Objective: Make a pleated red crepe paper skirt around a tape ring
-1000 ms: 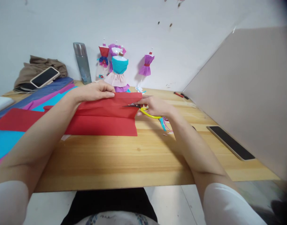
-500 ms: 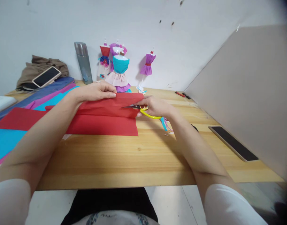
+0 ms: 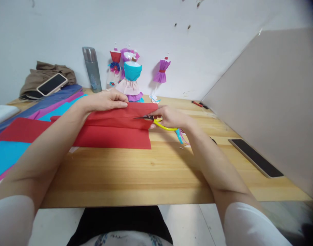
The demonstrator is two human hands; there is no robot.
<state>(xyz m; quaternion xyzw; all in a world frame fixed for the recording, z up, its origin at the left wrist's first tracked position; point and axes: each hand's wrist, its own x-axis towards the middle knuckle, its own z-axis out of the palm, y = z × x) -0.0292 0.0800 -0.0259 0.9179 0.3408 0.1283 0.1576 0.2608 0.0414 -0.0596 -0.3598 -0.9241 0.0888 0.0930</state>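
A folded red sheet, paper or thin fabric [image 3: 115, 136], lies across the wooden table, its upper layer raised toward the back. My left hand [image 3: 109, 100] pinches the top edge of that layer, thumb in front. On the right, my right hand [image 3: 171, 117] grips scissors [image 3: 164, 127] with yellow handles. Their dark blades point left and lie against the red layer; whether they are parted is hard to make out. Some of my right fingers are hidden behind the sheet and the handle.
Small dressed mannequins [image 3: 132, 73] and a grey bottle [image 3: 92, 70] stand along the wall. Blue sheets [image 3: 10, 153] lie at left, near a phone [image 3: 52, 84] on brown cloth. Coloured scraps [image 3: 180, 136] sit beyond my right wrist. A dark flat tablet-like slab [image 3: 256, 158] rests by the right panel.
The view has shifted very slightly. Both hands, the scissors and the red sheet hold nearly the same positions.
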